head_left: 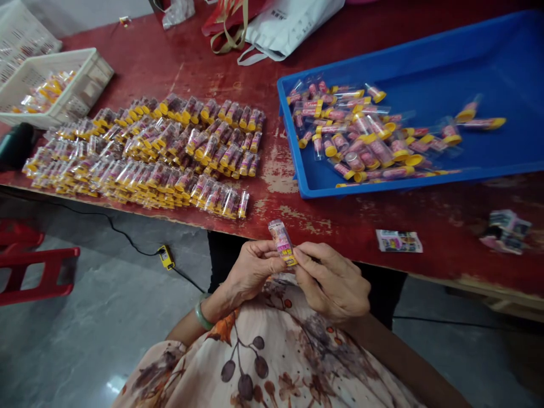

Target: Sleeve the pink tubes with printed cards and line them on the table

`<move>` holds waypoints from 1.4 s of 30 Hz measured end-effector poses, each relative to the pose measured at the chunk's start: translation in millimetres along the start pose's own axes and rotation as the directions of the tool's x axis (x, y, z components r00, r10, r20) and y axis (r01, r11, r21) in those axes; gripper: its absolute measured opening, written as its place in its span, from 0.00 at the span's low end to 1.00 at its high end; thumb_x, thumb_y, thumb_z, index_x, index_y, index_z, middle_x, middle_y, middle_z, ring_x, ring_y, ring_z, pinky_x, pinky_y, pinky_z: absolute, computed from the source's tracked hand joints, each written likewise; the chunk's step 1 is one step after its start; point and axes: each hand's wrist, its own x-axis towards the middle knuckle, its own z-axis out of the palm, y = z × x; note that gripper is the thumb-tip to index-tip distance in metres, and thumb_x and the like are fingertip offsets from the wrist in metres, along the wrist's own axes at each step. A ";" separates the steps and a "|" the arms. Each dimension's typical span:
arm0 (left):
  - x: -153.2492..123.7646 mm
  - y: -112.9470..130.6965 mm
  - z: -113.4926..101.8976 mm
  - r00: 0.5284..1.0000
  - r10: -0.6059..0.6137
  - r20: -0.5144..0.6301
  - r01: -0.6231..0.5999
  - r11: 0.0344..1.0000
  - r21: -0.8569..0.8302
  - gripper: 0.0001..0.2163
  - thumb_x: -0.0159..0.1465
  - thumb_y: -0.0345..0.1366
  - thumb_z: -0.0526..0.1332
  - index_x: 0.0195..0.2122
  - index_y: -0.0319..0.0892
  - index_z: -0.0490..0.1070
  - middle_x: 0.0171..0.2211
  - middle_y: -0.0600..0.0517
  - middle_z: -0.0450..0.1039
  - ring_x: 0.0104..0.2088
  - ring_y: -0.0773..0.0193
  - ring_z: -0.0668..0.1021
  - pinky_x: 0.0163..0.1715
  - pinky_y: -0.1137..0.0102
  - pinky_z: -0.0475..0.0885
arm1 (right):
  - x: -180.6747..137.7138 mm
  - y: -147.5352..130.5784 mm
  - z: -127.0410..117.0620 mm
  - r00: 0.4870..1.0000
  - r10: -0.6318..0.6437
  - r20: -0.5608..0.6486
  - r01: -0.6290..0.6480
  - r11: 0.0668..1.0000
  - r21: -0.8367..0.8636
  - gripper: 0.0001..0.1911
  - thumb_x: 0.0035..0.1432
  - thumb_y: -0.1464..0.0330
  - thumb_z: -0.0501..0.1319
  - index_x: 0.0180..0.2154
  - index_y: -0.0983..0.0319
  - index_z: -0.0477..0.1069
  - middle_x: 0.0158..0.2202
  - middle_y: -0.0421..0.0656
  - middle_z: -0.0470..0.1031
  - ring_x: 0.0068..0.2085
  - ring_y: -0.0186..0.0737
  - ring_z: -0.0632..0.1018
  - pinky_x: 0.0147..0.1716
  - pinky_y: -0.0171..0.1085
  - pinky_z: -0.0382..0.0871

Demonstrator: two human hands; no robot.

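Between my two hands, just over the table's front edge, is a small clear tube (pixel 281 239) with a pink printed label and a yellow end. My left hand (pixel 254 265) pinches it from the left near its lower part. On the other side, the fingers of my right hand (pixel 330 277) close on its yellow end. To the left lie rows of similar tubes (pixel 157 136), stacked close together with yellow ends toward me. A blue tray (pixel 429 73) at the right holds a loose heap of pink tubes with yellow caps (pixel 361 133).
Small printed wrappers (pixel 398 241) lie on the red table (pixel 272 198), with a crumpled pile (pixel 506 231) farther right. A white basket (pixel 85 85) stands at the far left. Bags (pixel 280 28) lie at the back. Red stools (pixel 38 269) and a cord with a yellow socket (pixel 166 257) are below.
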 end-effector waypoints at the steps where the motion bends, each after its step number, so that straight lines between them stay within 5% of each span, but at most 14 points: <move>1: -0.2 0.2 0.1 1.000 -0.002 0.000 0.002 1.000 -0.001 0.21 0.37 0.41 0.77 0.32 0.38 0.80 0.25 0.50 0.79 0.30 0.59 0.80 0.39 0.65 0.74 | 0.4 -0.2 -0.2 1.000 -0.005 -0.002 0.005 1.000 -0.003 0.18 0.54 0.81 0.61 0.46 0.61 0.72 0.36 0.46 0.77 0.34 0.40 0.79 0.31 0.38 0.77; 10: -0.7 0.4 0.0 1.000 -0.002 0.007 0.002 1.000 -0.007 0.22 0.38 0.42 0.77 0.34 0.37 0.80 0.27 0.48 0.80 0.31 0.58 0.81 0.39 0.65 0.74 | -3.9 1.5 0.5 1.000 -0.026 0.009 0.026 0.994 -0.105 0.20 0.55 0.78 0.61 0.49 0.57 0.71 0.36 0.45 0.79 0.32 0.41 0.79 0.29 0.38 0.76; 19: 0.1 1.0 1.5 1.000 0.019 0.007 -0.019 1.000 -0.013 0.21 0.39 0.42 0.77 0.33 0.37 0.80 0.26 0.49 0.79 0.30 0.59 0.80 0.37 0.67 0.74 | -2.3 2.2 5.1 0.996 -0.093 -0.006 0.091 0.982 -0.164 0.17 0.53 0.79 0.61 0.45 0.64 0.73 0.35 0.48 0.77 0.32 0.40 0.78 0.31 0.37 0.76; 24: 4.1 2.2 -4.9 0.999 0.049 -0.019 -0.048 0.999 0.010 0.18 0.41 0.38 0.76 0.32 0.37 0.79 0.27 0.48 0.80 0.27 0.63 0.79 0.34 0.69 0.74 | 0.5 9.0 -3.7 0.993 0.028 0.116 -0.036 0.997 0.064 0.19 0.52 0.78 0.61 0.46 0.60 0.72 0.39 0.46 0.77 0.36 0.41 0.78 0.34 0.38 0.76; 27: 4.5 2.9 -13.3 0.992 0.126 -0.033 -0.122 0.988 0.095 0.17 0.44 0.37 0.75 0.34 0.37 0.79 0.31 0.48 0.80 0.30 0.62 0.80 0.38 0.68 0.74 | 2.0 18.4 -3.7 0.916 0.285 0.281 -0.353 0.907 0.231 0.15 0.54 0.73 0.62 0.45 0.60 0.73 0.39 0.46 0.77 0.33 0.38 0.78 0.32 0.37 0.76; 32: 1.4 6.6 -28.8 0.973 0.225 -0.047 -0.214 0.962 0.170 0.36 0.42 0.35 0.76 0.54 0.41 0.69 0.31 0.49 0.80 0.30 0.62 0.80 0.35 0.68 0.73 | 15.5 24.2 28.0 0.669 0.631 0.393 -0.743 0.576 0.340 0.20 0.47 0.64 0.69 0.42 0.64 0.73 0.33 0.46 0.78 0.30 0.37 0.78 0.27 0.35 0.76; 36: 1.3 17.1 -40.3 0.962 0.263 -0.068 -0.244 0.947 0.208 0.38 0.44 0.34 0.75 0.57 0.40 0.65 0.30 0.50 0.80 0.29 0.63 0.80 0.33 0.70 0.73 | 36.3 20.0 58.8 0.543 0.651 0.531 -0.837 0.364 0.409 0.22 0.41 0.64 0.72 0.39 0.65 0.73 0.30 0.44 0.78 0.30 0.38 0.78 0.28 0.36 0.75; 40: 3.1 27.8 -52.4 0.925 0.351 -0.146 -0.333 0.933 0.137 0.34 0.46 0.37 0.74 0.55 0.40 0.69 0.31 0.50 0.80 0.30 0.64 0.79 0.35 0.70 0.73 | 53.5 22.4 89.1 0.509 0.707 0.492 -0.840 0.281 0.465 0.21 0.38 0.66 0.72 0.36 0.64 0.72 0.30 0.43 0.78 0.31 0.38 0.78 0.30 0.36 0.74; 42: 2.7 30.8 -61.3 0.869 0.432 -0.243 -0.399 0.900 0.175 0.28 0.48 0.39 0.73 0.51 0.40 0.72 0.30 0.50 0.80 0.29 0.65 0.79 0.35 0.71 0.73 | 58.8 28.3 106.8 0.493 0.753 0.435 -0.837 0.275 0.473 0.20 0.37 0.66 0.72 0.34 0.64 0.72 0.29 0.42 0.77 0.30 0.37 0.78 0.31 0.36 0.73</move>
